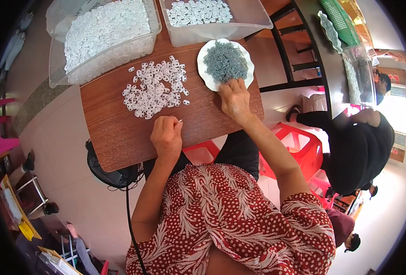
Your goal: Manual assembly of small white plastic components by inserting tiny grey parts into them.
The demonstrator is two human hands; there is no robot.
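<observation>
Meanwhile, left hand [166,135] pinched a small white piece [180,121] in closed fingers; right hand [234,100] fingers dipped into grey bits [225,62] on a white plate [207,75], grip hidden.

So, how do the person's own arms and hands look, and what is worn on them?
Both forearms are bare, with no gloves, and I see no rings or watch. The left hand and right hand come out of a short-sleeved red blouse printed with white dots and white leaf shapes.
</observation>
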